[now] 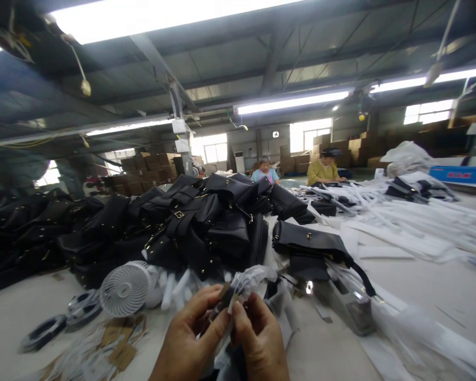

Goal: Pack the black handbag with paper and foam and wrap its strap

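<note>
Near the bottom middle, my left hand [194, 336] is closed, thumb and fingers pinched together around something small and partly hidden. Close against it, my right hand [259, 338] is closed too, pinching a small pale beige tab [233, 302] between thumb and fingers. Crumpled, translucent white wrapping [256, 275] bulges up just beyond my fingertips. A dark piece shows between the hands, but blur and fingers hide its kind. Ahead lies a large heap of black leather bags [226, 233]. One black bag [309, 238] with a gold clasp rests to the right.
A white fan [126, 290] stands left of my hands, beside rolls of tape [43, 332] and a pile of brown tags [121, 354] with strings. A tape dispenser [351, 307] sits at right. White wrapping strips [412, 233] cover the right side. Two people sit across the table.
</note>
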The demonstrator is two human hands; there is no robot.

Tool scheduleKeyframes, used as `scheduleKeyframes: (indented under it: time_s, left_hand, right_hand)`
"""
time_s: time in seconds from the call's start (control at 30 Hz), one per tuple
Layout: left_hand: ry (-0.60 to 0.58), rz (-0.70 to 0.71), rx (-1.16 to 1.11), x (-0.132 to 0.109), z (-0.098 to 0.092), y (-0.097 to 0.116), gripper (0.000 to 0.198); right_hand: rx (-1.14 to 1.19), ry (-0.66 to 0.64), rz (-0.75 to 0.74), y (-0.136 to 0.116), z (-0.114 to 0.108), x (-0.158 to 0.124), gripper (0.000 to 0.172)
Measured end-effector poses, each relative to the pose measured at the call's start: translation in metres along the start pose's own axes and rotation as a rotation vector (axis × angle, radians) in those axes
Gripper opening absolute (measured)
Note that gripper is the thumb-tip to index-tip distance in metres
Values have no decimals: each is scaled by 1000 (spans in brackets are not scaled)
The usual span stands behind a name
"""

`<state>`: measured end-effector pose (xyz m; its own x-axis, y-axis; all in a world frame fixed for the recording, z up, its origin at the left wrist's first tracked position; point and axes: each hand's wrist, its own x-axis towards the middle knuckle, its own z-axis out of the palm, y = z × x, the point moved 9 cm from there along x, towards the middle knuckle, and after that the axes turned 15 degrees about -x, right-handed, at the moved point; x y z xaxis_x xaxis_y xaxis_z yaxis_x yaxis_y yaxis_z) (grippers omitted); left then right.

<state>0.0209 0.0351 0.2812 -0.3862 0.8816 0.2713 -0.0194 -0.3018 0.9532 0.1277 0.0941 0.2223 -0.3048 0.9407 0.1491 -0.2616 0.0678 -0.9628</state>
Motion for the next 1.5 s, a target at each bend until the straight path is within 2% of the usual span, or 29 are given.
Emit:
scheduleKeyframes:
  time_s: [0.1, 0.27, 0.43, 0.57, 0.67, 0.73, 0.83, 0.97, 1.1, 1.2, 1.3, 1.43, 1.5]
  left_hand:
    - [0, -36, 43, -2, 0, 0, 37]
    - [-28, 73, 182, 0, 2, 14, 29]
    - [72, 35, 49, -1, -1, 4, 26]
    - [123, 49, -9, -2, 0, -3, 28]
    - [91, 42, 44, 3, 2, -6, 39]
    - [14, 41, 115, 7, 5, -5, 44]
    - [-92, 96, 178, 8, 12, 0, 34]
    - [8, 201, 206, 3, 8, 8, 29]
    - [63, 301, 331, -5, 8, 16, 24]
    - [151, 332, 450, -11, 1, 19, 22]
    - [205, 469, 620, -18, 2, 27, 18]
    - [143, 869, 925, -39, 27, 42, 22]
    - [130, 1011, 1028, -48, 37, 44, 26]
  right_hand:
    - [7, 18, 8, -2, -4, -1, 46]
    - [37, -27, 25, -7, -2, -3, 47]
    - [59, -66, 10, -8, 0, -3, 46]
    - [32, -15, 6, -4, -6, -1, 45]
    - [32, 22, 16, 0, -10, 0, 46]
    - [30, 33, 17, 1, -10, 1, 46]
    - [11, 30, 14, 4, -7, 2, 48]
    - [3, 23, -5, 5, -5, 5, 49]
    - [11, -36, -23, 1, -4, 5, 44]
    - [40, -63, -13, 0, -4, 6, 43]
    - [70, -76, -21, 0, -3, 7, 40]
    - [101, -70, -28, 2, -1, 5, 36]
    - [127, -67, -23, 2, -1, 5, 34]
